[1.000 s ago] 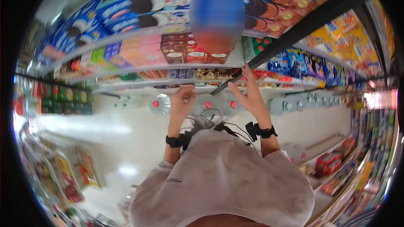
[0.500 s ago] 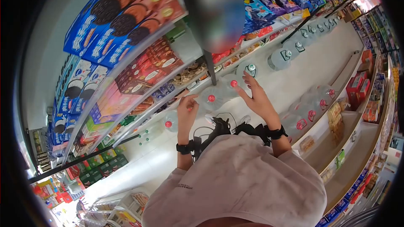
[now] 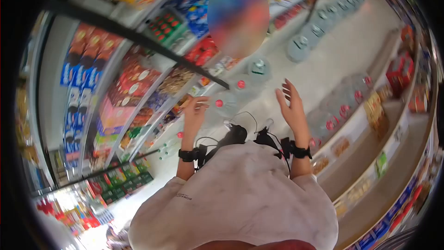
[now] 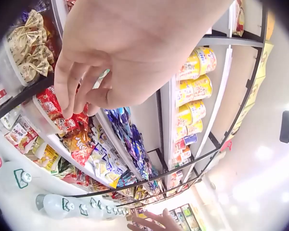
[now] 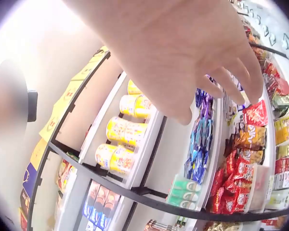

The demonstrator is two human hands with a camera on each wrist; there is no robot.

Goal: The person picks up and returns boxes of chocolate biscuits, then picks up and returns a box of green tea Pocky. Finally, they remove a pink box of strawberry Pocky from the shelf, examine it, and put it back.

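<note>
My left hand (image 3: 194,115) is raised in front of the shelves on the left, its fingers loosely bent and holding nothing. In the left wrist view its fingers (image 4: 77,89) overlap the red snack packets (image 4: 50,106) on a shelf. My right hand (image 3: 295,110) is held up to the right, fingers apart and nothing in it. Beyond its fingertips in the right wrist view lie red snack bags (image 5: 238,175) and blue packets (image 5: 200,144). Between the hands in the head view, large clear bottles with red caps (image 3: 219,103) stand on the floor.
A dark shelf post (image 3: 138,41) slants across the left side. Several big water bottles (image 3: 300,46) line the floor by the far shelves. More bottles (image 3: 344,97) stand along a low shelf (image 3: 356,157) on the right. Yellow cups (image 4: 195,89) fill another shelf.
The head view has swung to the right, so the shelves and post now lie further left. My left fingers have loosened from their curl. The hands have moved apart.
</note>
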